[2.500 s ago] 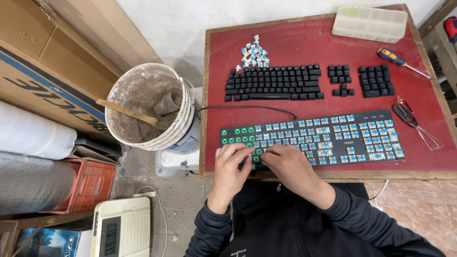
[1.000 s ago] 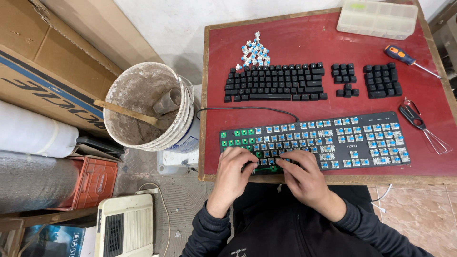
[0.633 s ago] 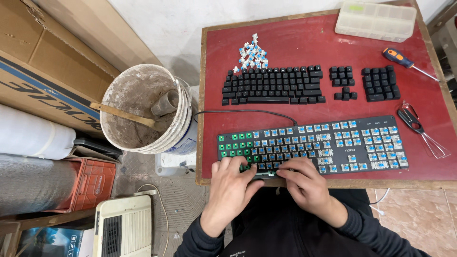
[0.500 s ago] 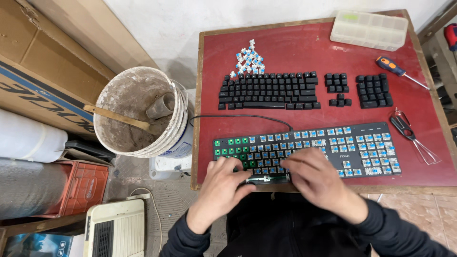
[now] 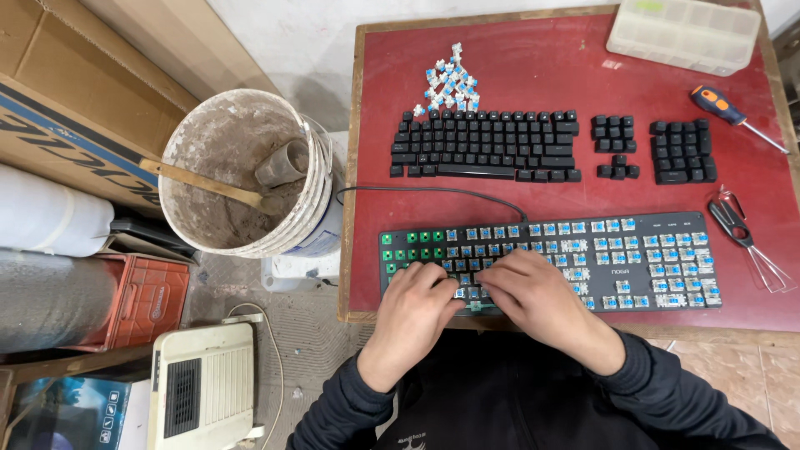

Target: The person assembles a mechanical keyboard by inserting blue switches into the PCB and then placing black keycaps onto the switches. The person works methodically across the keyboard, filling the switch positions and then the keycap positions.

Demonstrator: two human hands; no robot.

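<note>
A black keyboard (image 5: pixel 633 250) with its keycaps off lies at the near edge of the red table (image 5: pixel 542 75), showing blue switches and a block of green ones (image 5: pixel 408 246) at its left end. My left hand (image 5: pixel 417 304) and my right hand (image 5: pixel 533 296) rest side by side on its lower left rows. Their bent fingertips meet over a switch near the front edge. Whether either hand pinches a switch is hidden by the fingers. The removed black keycaps (image 5: pixel 487 146) lie in keyboard order farther back, and a pile of loose blue switches (image 5: pixel 448 82) sits beyond them.
An orange-handled screwdriver (image 5: pixel 733 115), a wire keycap puller (image 5: pixel 746 242) and a clear plastic compartment box (image 5: pixel 683 33) occupy the table's right side. Left of the table stand a dirty white bucket (image 5: pixel 250 175) with a wooden stick, a red crate (image 5: pixel 142 300), cardboard boxes and a white appliance (image 5: pixel 204 387).
Both hands stayed on the keyboard's lower left rows, with the fingers shifting slightly and drawing closer together. The camera view moved a little over the table.
</note>
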